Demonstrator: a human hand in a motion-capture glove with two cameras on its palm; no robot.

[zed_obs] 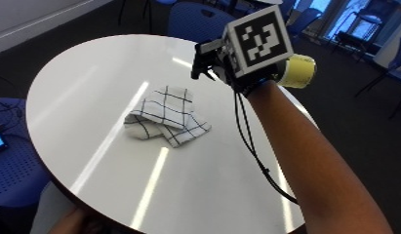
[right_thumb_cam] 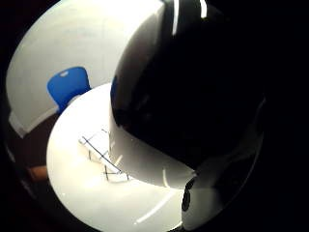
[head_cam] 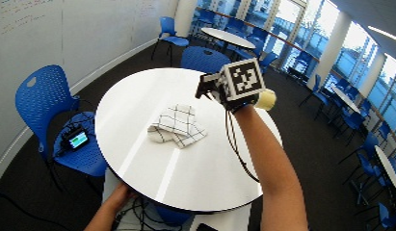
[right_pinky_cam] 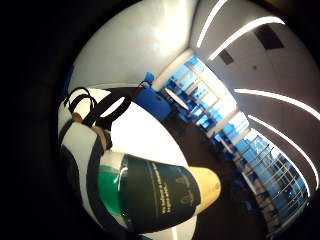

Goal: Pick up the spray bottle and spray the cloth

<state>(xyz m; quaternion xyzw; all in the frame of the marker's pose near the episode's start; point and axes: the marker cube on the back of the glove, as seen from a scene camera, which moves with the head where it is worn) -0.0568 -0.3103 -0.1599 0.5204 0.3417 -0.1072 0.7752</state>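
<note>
The gloved right hand (zed_obs: 252, 73) is raised above the far side of the worktop (zed_obs: 90, 97), and its fingers are curled round the spray bottle (right_pinky_cam: 155, 197). The little-finger palm view shows this best: the bottle's body with its dark label and green liquid sits right against the palm, and its pale yellowish end points away. In the outside view only that yellowish end (zed_obs: 296, 70) shows, sticking out past the hand on the side away from the cloth; the nozzle and trigger are hidden, so I cannot tell which way the spray would go.

The cloth (zed_obs: 166, 117), white with a dark check, lies bunched in the middle of the round white worktop, below the hand and to one side, well apart from the bottle. The thumb-side palm view is mostly filled by a dark curved surface close to the palm, with the cloth (right_thumb_cam: 104, 157) lying on the worktop beyond it.

So the pick-up looks done: the bottle is off the worktop and in the hand. The spraying itself looks still to do; no mist or wet patch shows on the cloth. What seems left is to aim the nozzle at the cloth and squeeze the trigger.
</note>
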